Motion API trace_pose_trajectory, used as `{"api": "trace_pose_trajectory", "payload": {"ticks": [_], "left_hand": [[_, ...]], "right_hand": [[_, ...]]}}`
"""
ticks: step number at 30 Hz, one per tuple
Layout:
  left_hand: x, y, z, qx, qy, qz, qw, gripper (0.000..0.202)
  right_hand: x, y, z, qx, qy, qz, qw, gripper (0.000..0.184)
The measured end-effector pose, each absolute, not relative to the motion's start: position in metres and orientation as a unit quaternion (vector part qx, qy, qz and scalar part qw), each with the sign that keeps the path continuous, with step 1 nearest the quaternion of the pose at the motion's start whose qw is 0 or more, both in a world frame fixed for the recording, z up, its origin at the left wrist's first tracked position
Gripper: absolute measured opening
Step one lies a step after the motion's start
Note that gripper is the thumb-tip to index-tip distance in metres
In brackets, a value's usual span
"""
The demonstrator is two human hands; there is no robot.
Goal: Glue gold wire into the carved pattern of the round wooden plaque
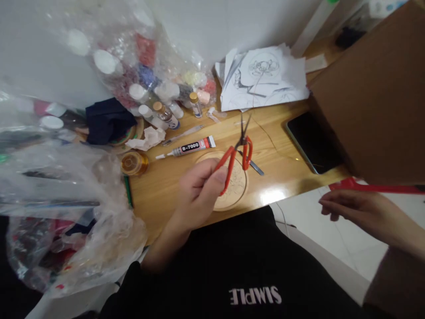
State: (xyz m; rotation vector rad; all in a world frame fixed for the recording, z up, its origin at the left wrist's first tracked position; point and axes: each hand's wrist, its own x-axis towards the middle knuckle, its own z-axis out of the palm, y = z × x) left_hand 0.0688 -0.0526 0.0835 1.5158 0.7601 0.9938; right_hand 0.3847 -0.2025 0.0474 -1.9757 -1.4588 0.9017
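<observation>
My left hand is closed around one loop of the red-handled scissors. Their narrow blades point away from me and stand slightly apart. Below them on the table lies a round embroidery hoop with light cloth and a fine line drawing, partly covered by my hand. A dark flat metal tool, partly hidden by the scissors, lies beside the hoop. My right hand is off the table's edge at the right, its fingers drawn together. Whatever it may hold is too small to see. A thin brown thread trails over the tabletop.
A B-7000 glue tube, a spool of golden thread and small bottles lie left. Plastic bags crowd that side. Drawn sheets lie behind; a phone and large cardboard box are right.
</observation>
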Motion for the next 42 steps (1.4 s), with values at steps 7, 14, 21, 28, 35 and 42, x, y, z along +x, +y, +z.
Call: {"api": "trace_pose_trajectory", "payload": {"ticks": [7,14,21,28,35,42], "left_hand": [[0.060,-0.068,0.081,0.612,0.329,0.465,0.548,0.037],[0.052,-0.087,0.082,0.625,0.326,0.485,0.517,0.037],[0.054,-0.093,0.091,0.673,0.349,0.444,0.477,0.036],[0.059,-0.086,0.102,0.770,0.341,0.406,0.354,0.032],[0.053,-0.074,0.101,0.817,0.330,0.407,0.241,0.025],[0.052,-0.052,0.091,0.837,0.302,0.398,0.223,0.020]], "right_hand": [[0.400,-0.247,-0.040,-0.810,-0.418,0.404,0.081,0.037],[0.383,-0.249,-0.081,-0.848,-0.317,0.418,-0.075,0.026],[0.352,-0.231,0.006,-0.796,-0.424,0.428,0.059,0.020],[0.271,-0.163,0.110,-0.613,-0.628,0.242,0.415,0.017],[0.229,-0.096,0.118,-0.522,-0.597,0.343,0.504,0.018],[0.229,-0.074,0.110,-0.509,-0.516,0.431,0.538,0.015]]}}
